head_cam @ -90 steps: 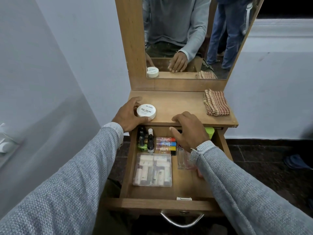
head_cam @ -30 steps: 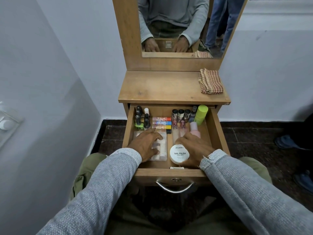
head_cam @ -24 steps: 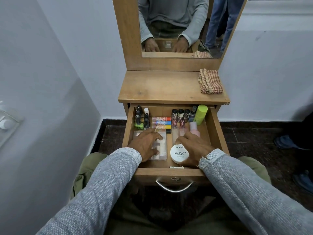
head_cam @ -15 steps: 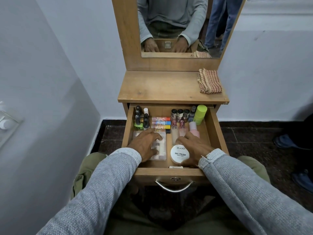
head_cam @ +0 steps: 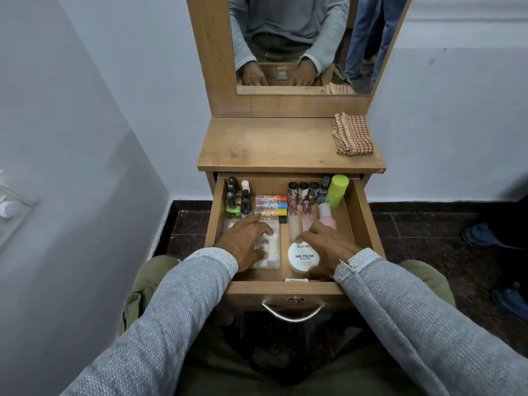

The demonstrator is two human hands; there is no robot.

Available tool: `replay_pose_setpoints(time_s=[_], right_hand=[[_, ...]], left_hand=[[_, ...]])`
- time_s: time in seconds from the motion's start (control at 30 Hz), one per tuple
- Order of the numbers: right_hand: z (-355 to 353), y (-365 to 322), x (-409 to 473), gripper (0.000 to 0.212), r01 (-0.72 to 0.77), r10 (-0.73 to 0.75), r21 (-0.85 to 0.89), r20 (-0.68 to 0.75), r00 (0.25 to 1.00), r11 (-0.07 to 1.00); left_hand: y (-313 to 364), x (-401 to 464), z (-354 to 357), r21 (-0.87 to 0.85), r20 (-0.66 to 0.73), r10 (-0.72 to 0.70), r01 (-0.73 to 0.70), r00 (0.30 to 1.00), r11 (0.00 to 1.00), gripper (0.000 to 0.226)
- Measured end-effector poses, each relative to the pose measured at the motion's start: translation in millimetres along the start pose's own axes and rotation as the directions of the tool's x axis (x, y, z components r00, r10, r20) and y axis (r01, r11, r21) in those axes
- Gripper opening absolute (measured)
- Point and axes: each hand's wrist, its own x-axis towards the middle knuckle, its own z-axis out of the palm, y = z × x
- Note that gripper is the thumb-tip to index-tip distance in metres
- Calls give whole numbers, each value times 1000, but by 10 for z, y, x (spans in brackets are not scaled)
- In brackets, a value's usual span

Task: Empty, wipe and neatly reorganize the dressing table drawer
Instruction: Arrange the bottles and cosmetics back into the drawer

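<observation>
Drawer [head_cam: 363, 224] pulled fully out under the dressing table [head_cam: 274, 147]; contents already in rows. Far left: nail polish bottles [head_cam: 232, 200]; centre: three lip-balm tubes [head_cam: 270, 205] lying stacked; far right: small bottles and a lime-green bottle [head_cam: 337, 190].

Left hand [head_cam: 245, 244] rests with fingers spread on the clear plastic case [head_cam: 271, 247], near left. Right hand [head_cam: 328, 247] curls around the white nail-polish remover tub [head_cam: 303, 257], near centre, seated on the drawer floor.

Checked cloth [head_cam: 353, 134] lies folded on the table's far right corner (wiping probably done).

Judgement: final squaring-up. Nudge case and tub parallel to the drawer walls, keep the upright bottles from tipping, then lift both hands clear before sliding the drawer by its handle [head_cam: 293, 312].
</observation>
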Motion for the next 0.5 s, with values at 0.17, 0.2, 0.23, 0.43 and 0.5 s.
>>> replay_pose_setpoints(time_s=[0.17, 0.2, 0.23, 0.43, 0.5], right_hand=[[9, -6, 5, 74, -2, 2, -3, -7, 1000, 1000], [11, -6, 4, 74, 0, 0, -2, -10, 1000, 1000], [13, -4, 2, 75, 0, 0, 1, -15, 1000, 1000], [23, 7, -10, 74, 6, -5, 23, -27, 1000, 1000], [19, 7, -10, 74, 4, -4, 24, -25, 1000, 1000]], left_hand=[[-4, 0, 9, -6, 1, 0, 0, 1000, 1000, 49], [-4, 1, 11, -5, -2, 2, -2, 1000, 1000, 49], [-5, 2, 13, -4, -6, 3, -3, 1000, 1000, 50], [-18, 12, 32, -3, -13, 2, -2, 1000, 1000, 50], [-22, 16, 35, -6, -13, 1, -1, 1000, 1000, 50]])
